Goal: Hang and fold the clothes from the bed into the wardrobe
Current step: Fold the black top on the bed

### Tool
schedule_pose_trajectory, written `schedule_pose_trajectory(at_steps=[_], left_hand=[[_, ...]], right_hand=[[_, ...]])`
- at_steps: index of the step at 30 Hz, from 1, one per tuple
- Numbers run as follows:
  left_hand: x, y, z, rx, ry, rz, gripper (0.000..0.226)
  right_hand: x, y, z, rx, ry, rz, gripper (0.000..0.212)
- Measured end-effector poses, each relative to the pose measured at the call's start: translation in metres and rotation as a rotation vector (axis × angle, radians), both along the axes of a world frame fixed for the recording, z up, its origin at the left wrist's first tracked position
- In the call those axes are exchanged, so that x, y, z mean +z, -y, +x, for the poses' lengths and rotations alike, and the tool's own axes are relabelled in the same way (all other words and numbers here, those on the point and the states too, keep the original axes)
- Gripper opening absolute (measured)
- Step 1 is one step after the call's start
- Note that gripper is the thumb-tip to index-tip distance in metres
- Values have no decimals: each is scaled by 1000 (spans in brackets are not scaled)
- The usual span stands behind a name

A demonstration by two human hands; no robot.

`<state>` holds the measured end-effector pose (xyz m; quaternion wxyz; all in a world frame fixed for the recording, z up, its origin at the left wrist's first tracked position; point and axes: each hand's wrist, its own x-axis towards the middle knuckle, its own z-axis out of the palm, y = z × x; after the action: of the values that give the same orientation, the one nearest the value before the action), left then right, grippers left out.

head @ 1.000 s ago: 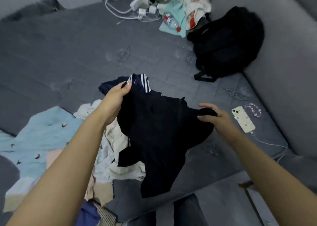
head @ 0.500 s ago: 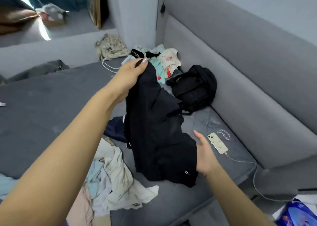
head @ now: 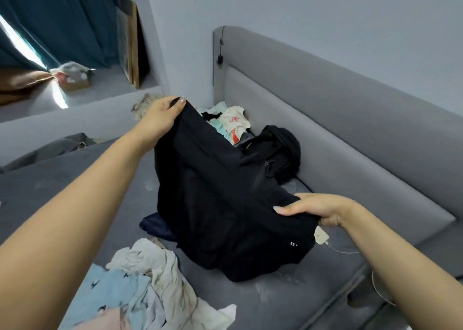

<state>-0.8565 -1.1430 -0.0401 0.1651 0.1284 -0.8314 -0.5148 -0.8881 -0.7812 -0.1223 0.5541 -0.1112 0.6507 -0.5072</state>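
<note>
A black garment (head: 220, 204) with a small white mark near its hem hangs above the grey bed (head: 288, 302), stretched between both hands. My left hand (head: 160, 116) pinches its upper edge, raised high. My right hand (head: 318, 208) grips the lower right edge, thumb on top of the cloth. A pile of light clothes (head: 150, 287), white, pale blue and pink, lies on the bed at the lower left. A dark navy piece (head: 156, 227) lies under the black garment.
A black backpack (head: 280, 149) sits against the grey padded headboard (head: 350, 129), with light clothes (head: 230, 121) in the corner behind it. A phone (head: 322, 237) on a white cable lies under my right hand. Teal curtains (head: 62, 21) hang over a window ledge at the left.
My left hand has lifted the black garment higher. My right hand, open beside the hem before, now grips the garment's right edge. The view has tilted up toward the headboard.
</note>
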Motion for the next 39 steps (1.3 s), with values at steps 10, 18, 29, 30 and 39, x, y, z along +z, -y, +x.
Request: schedule_pose_trajectory(at_steps=[10, 18, 29, 30, 39], left_hand=[[-17, -33, -32, -13, 31, 30, 34], [3, -57, -54, -128, 29, 221, 35], [-54, -102, -9, -458, 962, 511, 83], [-63, -116, -8, -448, 947, 607, 83], [-89, -185, -21, -306, 582, 1104, 35]], right_hand=[[-6, -54, -5, -449, 459, -524, 69], [-19, -52, 10, -435, 313, -265, 49], [21, -46, -20, -730, -1318, -196, 15], [22, -40, -18, -673, -1291, -231, 15], [-14, -11, 3, -23, -1302, 22, 43]])
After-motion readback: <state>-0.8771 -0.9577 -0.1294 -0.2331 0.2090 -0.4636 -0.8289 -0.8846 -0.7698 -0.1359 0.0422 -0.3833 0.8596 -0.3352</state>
